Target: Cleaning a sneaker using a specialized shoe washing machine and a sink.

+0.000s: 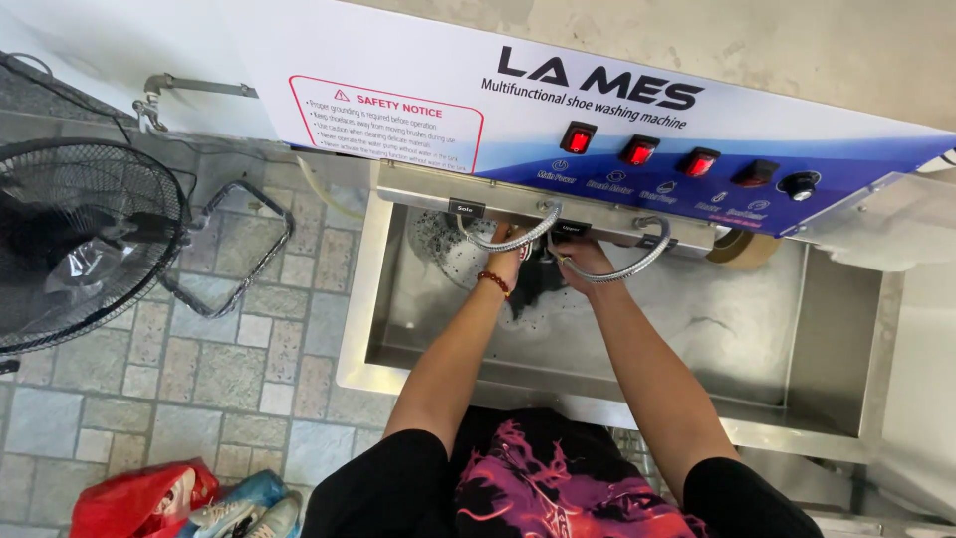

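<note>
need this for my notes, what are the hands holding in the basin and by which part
Both the left hand and right hand grip a dark item at its upper end; what it is cannot be told.

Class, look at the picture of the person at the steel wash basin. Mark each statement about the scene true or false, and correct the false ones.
1. Both hands reach into the steel basin. True: the left hand and right hand meet at a dark item in the foam.
2. The left wrist is bare. False: it wears a red bead bracelet.
3. A black fan stands left of the basin. True.
4. The floor is bare wood. False: the floor is stone tile.
5. A red bag lies on the floor. True.
</note>
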